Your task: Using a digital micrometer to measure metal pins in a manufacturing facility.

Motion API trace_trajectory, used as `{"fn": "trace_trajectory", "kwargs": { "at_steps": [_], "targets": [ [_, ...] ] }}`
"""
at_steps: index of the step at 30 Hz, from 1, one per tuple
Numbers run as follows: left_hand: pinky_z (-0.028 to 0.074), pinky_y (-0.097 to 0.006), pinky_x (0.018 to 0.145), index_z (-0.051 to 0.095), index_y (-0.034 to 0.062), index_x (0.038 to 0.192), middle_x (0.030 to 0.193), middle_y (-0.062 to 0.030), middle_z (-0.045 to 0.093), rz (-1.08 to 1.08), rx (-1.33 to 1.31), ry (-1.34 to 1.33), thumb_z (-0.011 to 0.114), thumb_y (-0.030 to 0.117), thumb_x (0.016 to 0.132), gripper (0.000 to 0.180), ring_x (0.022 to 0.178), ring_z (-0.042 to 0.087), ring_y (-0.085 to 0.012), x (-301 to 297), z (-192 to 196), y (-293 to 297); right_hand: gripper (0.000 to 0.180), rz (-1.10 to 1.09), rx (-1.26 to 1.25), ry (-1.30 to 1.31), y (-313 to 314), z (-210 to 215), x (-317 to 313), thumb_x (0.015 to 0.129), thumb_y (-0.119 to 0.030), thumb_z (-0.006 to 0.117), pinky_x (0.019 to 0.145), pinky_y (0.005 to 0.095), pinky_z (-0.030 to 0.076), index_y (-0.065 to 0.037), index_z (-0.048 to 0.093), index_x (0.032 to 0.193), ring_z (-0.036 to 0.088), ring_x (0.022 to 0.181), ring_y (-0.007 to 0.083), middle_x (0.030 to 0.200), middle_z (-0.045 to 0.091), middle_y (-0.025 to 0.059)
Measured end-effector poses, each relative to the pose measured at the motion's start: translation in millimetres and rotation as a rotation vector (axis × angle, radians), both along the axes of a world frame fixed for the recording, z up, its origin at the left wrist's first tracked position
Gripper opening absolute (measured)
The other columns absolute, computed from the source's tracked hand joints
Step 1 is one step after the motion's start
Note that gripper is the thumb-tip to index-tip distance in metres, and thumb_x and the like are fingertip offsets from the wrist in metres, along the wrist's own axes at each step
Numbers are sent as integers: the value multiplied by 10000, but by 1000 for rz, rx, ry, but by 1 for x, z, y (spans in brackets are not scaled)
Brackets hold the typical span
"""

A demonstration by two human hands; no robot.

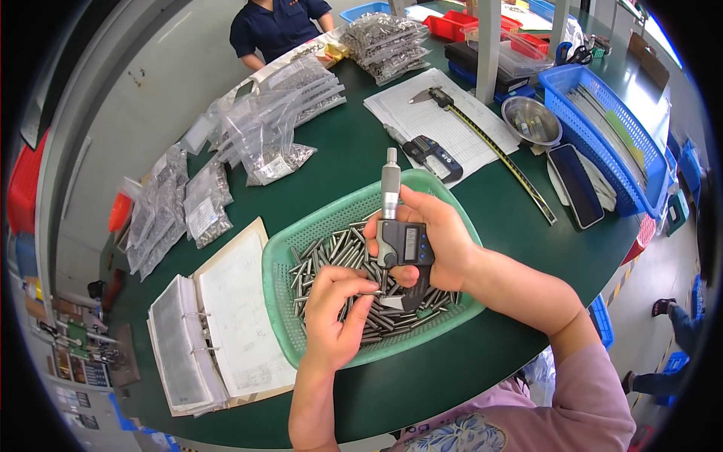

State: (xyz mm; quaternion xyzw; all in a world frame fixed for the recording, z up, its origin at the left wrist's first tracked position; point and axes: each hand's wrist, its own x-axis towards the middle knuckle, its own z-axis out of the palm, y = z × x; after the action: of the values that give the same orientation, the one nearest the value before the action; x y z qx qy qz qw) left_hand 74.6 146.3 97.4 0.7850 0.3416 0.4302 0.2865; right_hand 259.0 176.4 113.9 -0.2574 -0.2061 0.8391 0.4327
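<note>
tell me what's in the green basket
Metal pins lie jumbled in the green basket. The left hand, right hand and micrometer hide part of the heap; anything under the top pins is covered.

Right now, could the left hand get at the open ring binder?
Probably yes: the open ring binder lies just left of the left hand, with only the green basket's rim between. That hand seems to pinch a metal pin, so it's occupied.
</note>
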Motion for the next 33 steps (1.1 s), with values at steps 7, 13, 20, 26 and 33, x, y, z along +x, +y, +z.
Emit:
{"fn": "trace_trajectory", "kwargs": {
  "at_steps": [7, 13, 20, 26, 33],
  "targets": [
    [438, -295, 710, 595, 36, 870, 848, -90, 527, -18, 14, 6, 594, -4, 749, 128, 819, 554, -217, 0, 0, 1, 546, 11, 36, -10, 1, -2, 0, 866, -529, 335, 395, 250, 357, -26, 545, 903, 431, 405, 132, 746, 546, 63],
    [440, -293, 704, 597, 33, 862, 838, -92, 527, -29, 8, 1, 597, -18, 737, 134, 813, 558, -218, 2, 1, 1, 522, 18, 68, -55, 2, -4, 2, 843, -539, 407, 378, 233, 358, -40, 560, 863, 444, 416, 117, 746, 556, 62],
    [434, -297, 713, 594, 30, 859, 844, -93, 531, -17, -2, 17, 595, -23, 721, 148, 792, 550, -220, 1, 3, 1, 511, 12, 68, -54, 2, -4, -1, 863, -522, 377, 381, 243, 368, -44, 560, 870, 451, 414, 126, 758, 563, 71],
    [434, -306, 691, 590, 24, 843, 822, -101, 534, 83, -47, 17, 597, -12, 714, 134, 766, 549, -234, 2, 0, 3, 570, -36, 36, -48, 1, -1, 0, 889, -480, 252, 421, 277, 391, 9, 542, 924, 470, 431, 171, 730, 553, 93],
    [413, -384, 811, 524, -9, 1070, 997, -157, 506, 219, -49, 395, 623, 39, 658, 426, 935, 508, -318, -5, -12, 4, 577, -48, 158, 57, 1, -8, 0, 779, -465, 420, 771, 368, 424, -23, 429, 1151, 553, 825, 297, 1021, 509, 109]
  ]
}}
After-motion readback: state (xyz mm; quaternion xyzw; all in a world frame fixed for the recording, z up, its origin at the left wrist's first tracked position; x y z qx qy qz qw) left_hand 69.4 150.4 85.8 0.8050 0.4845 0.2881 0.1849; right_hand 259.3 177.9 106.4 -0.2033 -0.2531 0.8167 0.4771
